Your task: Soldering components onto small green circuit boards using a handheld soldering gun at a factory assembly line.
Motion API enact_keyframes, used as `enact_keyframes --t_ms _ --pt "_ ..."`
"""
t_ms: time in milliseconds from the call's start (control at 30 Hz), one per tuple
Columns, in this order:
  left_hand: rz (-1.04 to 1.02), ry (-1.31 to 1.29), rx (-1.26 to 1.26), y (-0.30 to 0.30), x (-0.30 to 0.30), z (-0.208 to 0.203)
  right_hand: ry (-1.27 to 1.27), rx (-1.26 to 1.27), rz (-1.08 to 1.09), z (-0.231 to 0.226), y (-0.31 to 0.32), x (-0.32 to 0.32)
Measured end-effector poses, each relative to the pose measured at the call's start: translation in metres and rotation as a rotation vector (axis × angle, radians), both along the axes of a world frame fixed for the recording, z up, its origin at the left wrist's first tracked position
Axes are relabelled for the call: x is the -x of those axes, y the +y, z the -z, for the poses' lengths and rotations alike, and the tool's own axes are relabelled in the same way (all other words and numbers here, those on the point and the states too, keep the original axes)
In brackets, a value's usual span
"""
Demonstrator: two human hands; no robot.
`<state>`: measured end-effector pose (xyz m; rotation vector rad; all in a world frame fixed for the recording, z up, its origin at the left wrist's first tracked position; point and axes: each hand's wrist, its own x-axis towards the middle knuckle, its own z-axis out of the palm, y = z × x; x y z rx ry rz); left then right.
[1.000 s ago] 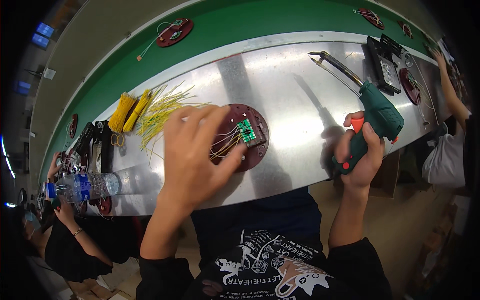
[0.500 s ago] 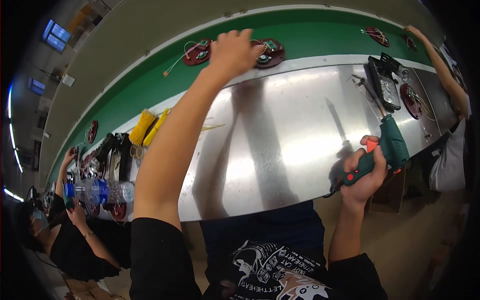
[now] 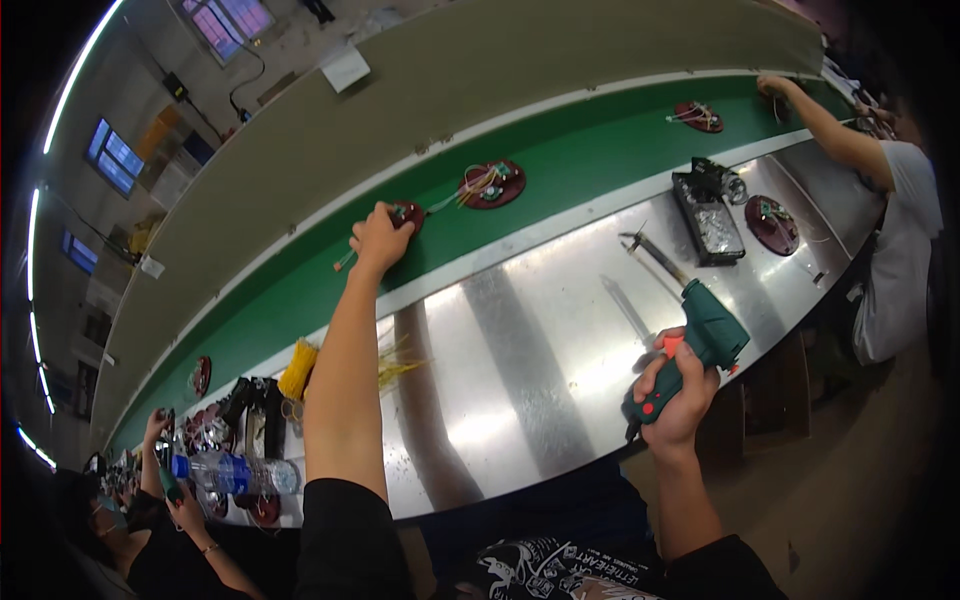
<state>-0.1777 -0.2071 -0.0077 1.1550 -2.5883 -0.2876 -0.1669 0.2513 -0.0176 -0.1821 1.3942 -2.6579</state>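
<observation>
We note left hand (image 3: 380, 241) at dark red disc (image 3: 409, 213), over green strip (image 3: 590, 160) beyond table (image 3: 540, 370); fingers bent, whether gripping we cannot tell. Right hand (image 3: 684, 394): fingers wrapped around green soldering gun (image 3: 714, 328), one near orange trigger (image 3: 672, 345).

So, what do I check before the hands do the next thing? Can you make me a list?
1. Right hand holding the green soldering gun: ok.
2. Its metal tip clear of the black box: ok, they're apart.
3. Tip cool: cannot tell.
4. Left hand gripping the dark red disc on the green strip: cannot tell, the hand partly hides it.
5. Yellow wires all bundled: not ok, some lie loose.
</observation>
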Motion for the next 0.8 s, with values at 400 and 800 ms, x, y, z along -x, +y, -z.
enact_keyframes --t_ms 400,800 --pt "0.665 0.104 -0.053 0.141 -0.056 -0.044 -0.026 0.023 0.026 -0.004 0.001 -0.002" --pt "0.855 0.358 -0.291 0.327 -0.148 -0.023 0.184 0.065 -0.272 0.004 -0.007 -0.043"
